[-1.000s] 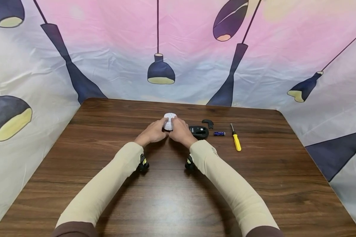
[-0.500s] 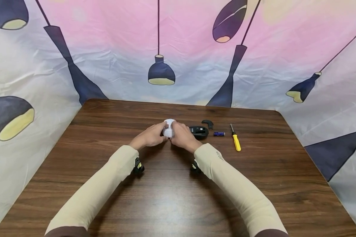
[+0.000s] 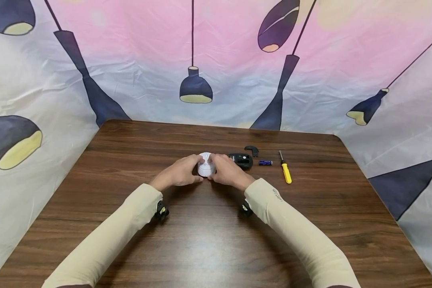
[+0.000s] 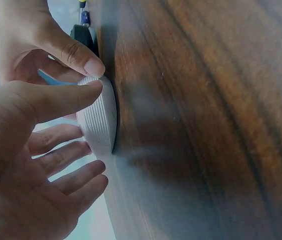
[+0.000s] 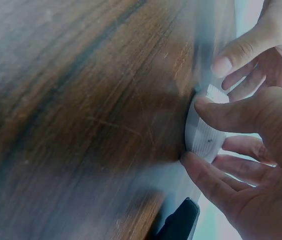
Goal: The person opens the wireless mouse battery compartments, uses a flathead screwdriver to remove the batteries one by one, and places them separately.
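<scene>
A white computer mouse point(image 3: 206, 170) with a ribbed end sits on the wooden table, between both hands. My left hand point(image 3: 181, 171) holds it from the left side; in the left wrist view its thumb lies at the ribbed end point(image 4: 98, 120), with the fingers along the side. From the right, my right hand point(image 3: 229, 171) grips the mouse with thumb and fingers, its thumb point(image 5: 223, 111) over the ribbed edge in the right wrist view. Part of the mouse's top is hidden by the fingers.
Just right of the hands lies an upturned black mouse point(image 3: 245, 161) with its battery bay uncovered. Beyond it are a curved black cover point(image 3: 252, 150), a blue battery point(image 3: 265, 163) and a yellow-handled screwdriver point(image 3: 286, 173). A patterned cloth point(image 3: 147, 80) hangs behind the table.
Both hands have drawn the white mouse toward the body, keeping it between them. The forearms have spread apart and pulled back. The other items stay where they were.
</scene>
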`<action>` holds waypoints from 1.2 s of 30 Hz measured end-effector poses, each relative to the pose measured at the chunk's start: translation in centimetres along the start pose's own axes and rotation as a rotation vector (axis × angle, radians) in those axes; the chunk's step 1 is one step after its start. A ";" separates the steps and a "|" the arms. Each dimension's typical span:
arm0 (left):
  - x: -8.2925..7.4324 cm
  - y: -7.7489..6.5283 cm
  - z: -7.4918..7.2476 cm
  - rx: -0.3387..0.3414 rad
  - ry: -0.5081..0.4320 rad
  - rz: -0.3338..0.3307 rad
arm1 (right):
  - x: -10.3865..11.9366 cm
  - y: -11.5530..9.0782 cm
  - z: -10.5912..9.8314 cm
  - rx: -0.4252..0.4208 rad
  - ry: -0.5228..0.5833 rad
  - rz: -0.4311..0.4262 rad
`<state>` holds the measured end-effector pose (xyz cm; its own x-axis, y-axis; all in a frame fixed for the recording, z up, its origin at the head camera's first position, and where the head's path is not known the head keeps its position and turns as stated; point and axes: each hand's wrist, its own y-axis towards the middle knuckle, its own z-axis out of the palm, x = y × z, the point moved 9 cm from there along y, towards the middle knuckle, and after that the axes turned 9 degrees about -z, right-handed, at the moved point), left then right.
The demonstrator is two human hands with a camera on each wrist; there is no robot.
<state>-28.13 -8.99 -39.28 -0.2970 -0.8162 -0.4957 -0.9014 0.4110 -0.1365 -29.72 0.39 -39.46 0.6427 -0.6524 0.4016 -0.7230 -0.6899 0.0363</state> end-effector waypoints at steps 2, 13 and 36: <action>-0.2 -0.2 0.0 -0.007 0.001 0.005 | 0.1 -0.3 -0.1 0.000 0.005 -0.015; -1.5 -0.6 0.6 -0.023 0.066 0.033 | 0.5 -1.9 -0.3 0.014 -0.025 -0.045; -3.5 -1.3 1.9 -0.109 0.135 0.048 | 1.3 -5.0 0.3 0.002 -0.057 -0.202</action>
<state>-25.30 -5.92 -38.98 -0.3736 -0.8467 -0.3788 -0.9118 0.4102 -0.0176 -25.21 2.90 -39.38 0.7877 -0.5175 0.3343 -0.5778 -0.8089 0.1091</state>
